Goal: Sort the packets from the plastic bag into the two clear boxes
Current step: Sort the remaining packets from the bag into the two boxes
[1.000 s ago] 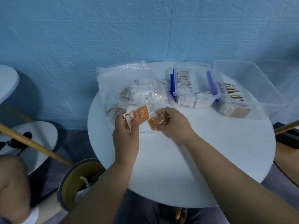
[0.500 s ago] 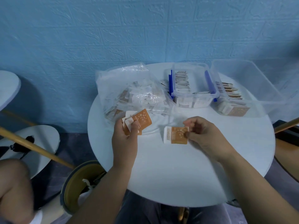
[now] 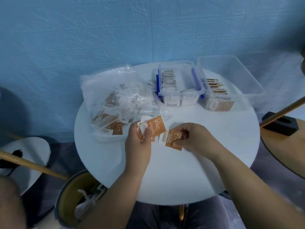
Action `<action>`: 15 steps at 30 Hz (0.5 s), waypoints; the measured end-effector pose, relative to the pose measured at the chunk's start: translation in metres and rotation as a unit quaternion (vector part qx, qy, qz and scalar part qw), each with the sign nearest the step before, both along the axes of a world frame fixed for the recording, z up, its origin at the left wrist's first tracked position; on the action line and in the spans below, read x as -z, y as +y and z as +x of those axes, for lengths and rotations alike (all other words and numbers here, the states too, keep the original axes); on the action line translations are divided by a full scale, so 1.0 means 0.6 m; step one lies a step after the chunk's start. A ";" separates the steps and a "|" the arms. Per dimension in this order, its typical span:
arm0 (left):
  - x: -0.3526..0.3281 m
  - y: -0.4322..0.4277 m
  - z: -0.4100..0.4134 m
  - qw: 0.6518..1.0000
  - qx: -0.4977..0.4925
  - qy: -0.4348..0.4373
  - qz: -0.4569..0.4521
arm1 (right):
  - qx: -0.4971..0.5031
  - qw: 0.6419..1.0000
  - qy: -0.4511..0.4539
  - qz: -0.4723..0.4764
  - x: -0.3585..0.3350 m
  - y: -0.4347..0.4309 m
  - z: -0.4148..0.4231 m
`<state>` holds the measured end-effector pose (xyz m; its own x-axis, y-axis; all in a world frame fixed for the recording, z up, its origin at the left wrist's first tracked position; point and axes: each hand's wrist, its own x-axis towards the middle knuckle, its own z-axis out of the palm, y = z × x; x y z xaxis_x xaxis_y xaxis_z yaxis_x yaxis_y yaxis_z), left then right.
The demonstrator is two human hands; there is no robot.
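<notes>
While the left hand (image 3: 138, 144) has its thumb and fingers curled round a small fan of orange-and-white packets (image 3: 154, 127), the right hand (image 3: 194, 139) sits right beside it, pinching a single orange packet (image 3: 175, 138) between thumb and fingertips just above the white round table (image 3: 165, 172). Past the hands, the plastic bag (image 3: 122, 95) looks pretty loaded with mixed packets. Further back, the blue-clipped clear box (image 3: 175, 65) has a row of pale packets standing in it and the plain clear box (image 3: 231, 70) to its right holds a row of orange ones, so I'd say sorting's well underway but there's plenty left.
</notes>
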<state>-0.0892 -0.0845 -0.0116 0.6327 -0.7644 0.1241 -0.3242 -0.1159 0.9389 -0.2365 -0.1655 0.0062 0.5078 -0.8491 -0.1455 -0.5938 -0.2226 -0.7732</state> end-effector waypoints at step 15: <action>0.003 0.012 -0.016 0.970 0.231 -0.057 0.047 | 0.012 0.980 -0.168 -0.105 0.036 0.017 -0.023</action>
<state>-0.0987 -0.0771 -0.0134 0.2064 -0.9745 0.0880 -0.4625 -0.0179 0.8864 -0.2500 -0.1556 -0.0154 0.4758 -0.8550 0.2063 -0.3198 -0.3867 -0.8650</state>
